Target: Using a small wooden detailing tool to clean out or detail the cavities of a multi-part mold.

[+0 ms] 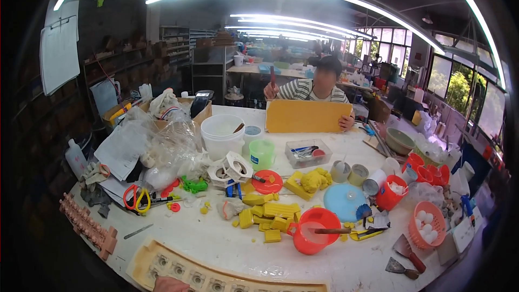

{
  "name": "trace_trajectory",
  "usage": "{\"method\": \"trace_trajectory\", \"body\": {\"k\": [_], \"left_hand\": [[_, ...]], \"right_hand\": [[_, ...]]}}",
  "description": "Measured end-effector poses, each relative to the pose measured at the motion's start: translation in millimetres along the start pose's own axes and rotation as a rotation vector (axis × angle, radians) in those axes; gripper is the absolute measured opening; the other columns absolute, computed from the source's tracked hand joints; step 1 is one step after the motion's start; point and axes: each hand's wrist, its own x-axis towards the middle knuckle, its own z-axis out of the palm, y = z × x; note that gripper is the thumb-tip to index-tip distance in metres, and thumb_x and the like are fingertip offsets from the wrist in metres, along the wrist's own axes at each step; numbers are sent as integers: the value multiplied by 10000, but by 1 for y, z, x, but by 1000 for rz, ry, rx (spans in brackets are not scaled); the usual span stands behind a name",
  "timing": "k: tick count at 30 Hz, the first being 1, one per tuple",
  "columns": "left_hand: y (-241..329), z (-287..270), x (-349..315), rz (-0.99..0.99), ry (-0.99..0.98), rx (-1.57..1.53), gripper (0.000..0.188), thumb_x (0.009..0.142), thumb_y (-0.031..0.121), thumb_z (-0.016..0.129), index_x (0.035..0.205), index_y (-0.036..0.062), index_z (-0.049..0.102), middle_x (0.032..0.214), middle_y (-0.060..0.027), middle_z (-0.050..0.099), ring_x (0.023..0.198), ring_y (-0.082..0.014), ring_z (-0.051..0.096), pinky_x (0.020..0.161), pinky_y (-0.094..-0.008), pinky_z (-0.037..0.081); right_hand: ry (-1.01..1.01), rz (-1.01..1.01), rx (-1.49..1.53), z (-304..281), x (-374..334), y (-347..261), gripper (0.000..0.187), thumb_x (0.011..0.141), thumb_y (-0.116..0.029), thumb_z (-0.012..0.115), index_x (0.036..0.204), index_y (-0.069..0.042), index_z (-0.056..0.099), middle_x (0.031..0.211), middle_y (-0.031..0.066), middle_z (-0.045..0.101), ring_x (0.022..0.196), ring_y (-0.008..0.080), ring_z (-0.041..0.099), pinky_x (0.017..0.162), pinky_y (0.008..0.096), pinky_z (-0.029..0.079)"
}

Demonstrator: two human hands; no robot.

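My left hand (pixel 171 284) shows only in part at the lower edge, against a long cream mold (pixel 243 278) with a row of round recesses. Its fingers are mostly cut off, so I cannot tell whether it grips the mold. My right hand is out of view. Beyond the mold stands a red cup (pixel 312 246) with pale contents and a brown-handled tool (pixel 332 231) lying across its top. Several yellow clay blocks (pixel 279 209) lie beside the cup. A thin metal tool (pixel 138 231) rests left of the mold.
Scissors (pixel 142 200) and a pink ridged piece (pixel 89 226) lie left. A blue disc (pixel 343 202), a pink basket (pixel 439 228) of white balls and scrapers (pixel 403 268) stand right. White buckets (pixel 223 143) are farther back. Across the table, a person holds a yellow board (pixel 309 117).
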Motion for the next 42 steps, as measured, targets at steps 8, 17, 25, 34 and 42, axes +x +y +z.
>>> {"method": "trace_trajectory", "body": {"k": [8, 17, 25, 34, 42], "left_hand": [[-4, -2, -7, 1, -4, -10, 146, 923, 75, 648, 941, -54, 714, 899, -199, 686, 832, -380, 653, 765, -457, 523], [-2, -1, -5, 12, -17, -19, 112, 915, 26, 640, 943, -60, 707, 909, -202, 684, 845, -383, 648, 769, -453, 522], [-7, -3, -7, 48, -20, -47, 118, 918, 27, 642, 964, -59, 709, 917, -201, 690, 852, -385, 652, 788, -453, 526], [32, -44, 33, -338, -334, -610, 596, 748, 161, 705, 1278, -79, 579, 1145, -234, 683, 1031, -307, 667, 1009, -406, 491], [112, -54, 119, -256, -543, -1530, 967, 922, 680, 602, 1497, -61, 366, 1375, -410, 499, 1202, -539, 611, 1104, -657, 400]], "right_hand": [[-4, -76, -86, -1, 0, -9, 245, 1034, -77, 586, 1252, 34, 580, 992, 143, 711, 870, 220, 689, 787, 326, 565], [8, -51, -37, -2, -1, 3, 255, 1035, -70, 578, 1263, 42, 569, 1016, 158, 701, 888, 236, 699, 777, 338, 593], [1, -87, -74, 0, -1, -4, 259, 1036, -93, 578, 1257, 43, 576, 1006, 157, 713, 880, 239, 700, 781, 342, 587], [-36, -144, -70, -2, 3, 0, 250, 1029, -76, 574, 1254, 33, 583, 967, 142, 717, 847, 228, 689, 788, 333, 562], [-56, -123, -23, -1, 2, 0, 258, 1027, -68, 563, 1265, 30, 578, 985, 149, 720, 864, 221, 691, 796, 335, 567]]}}
